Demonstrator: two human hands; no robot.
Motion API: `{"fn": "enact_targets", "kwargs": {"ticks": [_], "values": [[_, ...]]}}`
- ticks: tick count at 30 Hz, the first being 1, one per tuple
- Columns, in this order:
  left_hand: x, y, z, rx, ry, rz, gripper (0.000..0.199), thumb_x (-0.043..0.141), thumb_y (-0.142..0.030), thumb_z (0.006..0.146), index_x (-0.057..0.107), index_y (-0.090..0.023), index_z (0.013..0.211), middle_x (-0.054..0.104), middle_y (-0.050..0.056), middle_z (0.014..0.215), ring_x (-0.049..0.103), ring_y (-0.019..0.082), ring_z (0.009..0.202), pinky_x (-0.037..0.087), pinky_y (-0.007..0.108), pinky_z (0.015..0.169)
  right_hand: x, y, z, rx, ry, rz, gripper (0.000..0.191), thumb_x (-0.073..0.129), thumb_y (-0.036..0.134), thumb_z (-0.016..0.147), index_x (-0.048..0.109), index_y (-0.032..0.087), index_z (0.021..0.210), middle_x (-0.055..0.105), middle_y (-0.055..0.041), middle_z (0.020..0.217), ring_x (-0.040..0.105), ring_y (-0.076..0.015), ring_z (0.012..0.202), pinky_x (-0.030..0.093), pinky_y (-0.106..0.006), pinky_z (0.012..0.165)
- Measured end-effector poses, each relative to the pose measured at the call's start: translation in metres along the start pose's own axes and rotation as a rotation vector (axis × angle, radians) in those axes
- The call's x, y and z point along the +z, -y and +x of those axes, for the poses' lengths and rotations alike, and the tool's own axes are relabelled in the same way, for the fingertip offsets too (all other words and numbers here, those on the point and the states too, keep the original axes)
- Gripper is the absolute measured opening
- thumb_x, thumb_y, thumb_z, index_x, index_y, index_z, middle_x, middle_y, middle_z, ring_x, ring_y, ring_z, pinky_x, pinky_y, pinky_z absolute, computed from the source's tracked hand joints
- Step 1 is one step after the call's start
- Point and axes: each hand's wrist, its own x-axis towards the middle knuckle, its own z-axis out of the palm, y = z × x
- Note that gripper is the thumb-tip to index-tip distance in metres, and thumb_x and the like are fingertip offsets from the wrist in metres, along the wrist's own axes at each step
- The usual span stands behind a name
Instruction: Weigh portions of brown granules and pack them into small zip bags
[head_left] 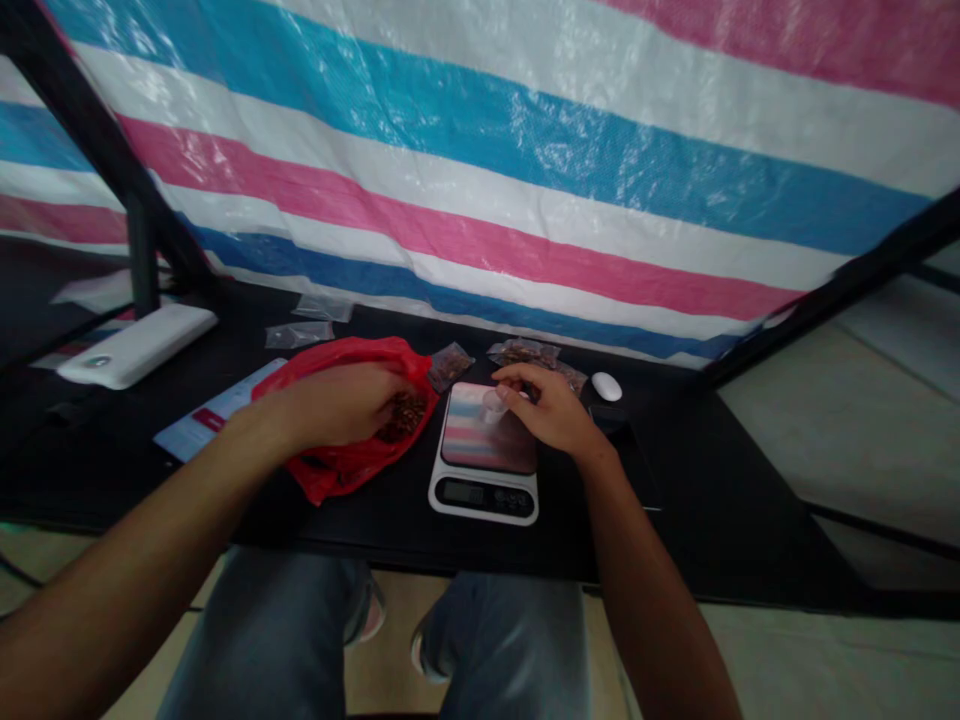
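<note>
The left hand (337,405) is curving over brittle brown flakes (403,418) inside a crinkly red plastic bag (337,475), its grip hidden. The right hand (544,408) is pinching a small clear plastic cup (493,407) on a glossy digital kitchen scale (484,497). A careless nudge could topple the light cup, or a tug could spill flakes across the dark surface (675,520).

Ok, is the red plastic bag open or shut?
The red plastic bag is open: the left hand reaches in, with brown pieces showing inside.

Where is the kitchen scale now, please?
In the head view, the kitchen scale sits to the right of the red plastic bag, under the right hand.
</note>
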Motion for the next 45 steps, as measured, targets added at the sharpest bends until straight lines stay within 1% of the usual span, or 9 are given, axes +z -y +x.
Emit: {"fn": "enact_targets", "kwargs": {"ticks": [2,5,10,14,17,20,27,36,45], "values": [[0.007,0.006,0.012,-0.009,0.049,0.018,0.034,0.059,-0.017,0.092,0.073,-0.015,0.123,0.073,0.014,0.127,0.071,0.028,0.109,0.051,0.034,0.094,0.000,0.000,0.000,-0.003,0.001,-0.006,0.019,0.063,0.025,0.093,0.076,0.018,0.106,0.079,-0.0079,0.097,0.071,-0.0197,0.083,0.054,-0.032,0.076],[0.011,0.011,0.025,0.016,0.106,-0.024,0.041,0.071,-0.020,0.086,0.071,-0.017,0.127,0.067,0.014,0.139,0.068,0.028,0.118,0.050,0.032,0.098,0.001,0.000,0.000,-0.002,0.009,-0.014,0.020,0.064,0.024,0.093,0.076,0.017,0.106,0.078,-0.0081,0.097,0.071,-0.0197,0.083,0.054,-0.031,0.075],[0.010,0.007,0.030,0.012,0.174,-0.035,0.024,0.063,-0.017,0.093,0.076,-0.018,0.113,0.078,0.009,0.110,0.072,0.022,0.095,0.048,0.028,0.078,0.002,0.000,-0.001,0.011,0.015,-0.018,0.020,0.065,0.025,0.092,0.076,0.016,0.106,0.079,-0.0087,0.098,0.071,-0.0195,0.085,0.054,-0.031,0.076],[0.008,0.005,0.026,0.032,0.104,-0.033,0.023,0.057,-0.013,0.094,0.078,-0.018,0.101,0.080,0.008,0.103,0.072,0.023,0.090,0.046,0.030,0.079,0.002,0.001,-0.001,0.013,0.025,-0.019,0.019,0.064,0.024,0.093,0.076,0.017,0.105,0.079,-0.0085,0.100,0.072,-0.0197,0.087,0.055,-0.031,0.077],[0.005,0.006,0.021,0.031,0.028,-0.052,0.026,0.055,-0.015,0.096,0.080,-0.018,0.102,0.080,0.009,0.104,0.073,0.025,0.091,0.048,0.031,0.080,0.001,0.001,0.000,0.012,0.034,-0.017,0.018,0.064,0.024,0.093,0.076,0.017,0.104,0.079,-0.0084,0.101,0.072,-0.0199,0.088,0.055,-0.031,0.078],[0.003,0.009,0.019,0.024,0.007,-0.041,0.027,0.054,-0.017,0.097,0.080,-0.018,0.104,0.081,0.009,0.099,0.073,0.024,0.088,0.048,0.031,0.079,0.001,0.002,0.000,0.012,0.037,-0.017,0.017,0.064,0.023,0.092,0.076,0.018,0.102,0.080,-0.0075,0.099,0.071,-0.0196,0.086,0.055,-0.031,0.077],[0.001,0.016,0.019,0.064,0.015,-0.064,0.026,0.057,-0.010,0.094,0.079,-0.021,0.100,0.081,0.003,0.099,0.072,0.019,0.090,0.047,0.026,0.082,0.001,0.001,0.000,0.013,0.023,-0.014,0.018,0.064,0.024,0.092,0.077,0.017,0.102,0.080,-0.0075,0.098,0.071,-0.0195,0.085,0.054,-0.030,0.075],[-0.008,0.015,0.015,0.092,0.054,-0.116,0.032,0.057,-0.004,0.088,0.081,-0.021,0.100,0.080,0.000,0.088,0.068,0.016,0.076,0.044,0.025,0.076,-0.003,0.002,0.001,-0.002,-0.026,-0.058,0.018,0.063,0.024,0.093,0.078,0.018,0.100,0.081,-0.0069,0.099,0.070,-0.0194,0.082,0.053,-0.031,0.074],[-0.006,0.016,0.020,0.061,0.099,-0.202,0.031,0.057,-0.006,0.089,0.081,-0.021,0.102,0.082,0.002,0.097,0.072,0.018,0.086,0.047,0.026,0.082,-0.004,0.003,0.001,-0.016,-0.020,-0.060,0.018,0.063,0.027,0.094,0.079,0.020,0.099,0.081,-0.0062,0.099,0.070,-0.0196,0.082,0.054,-0.032,0.075]]}}
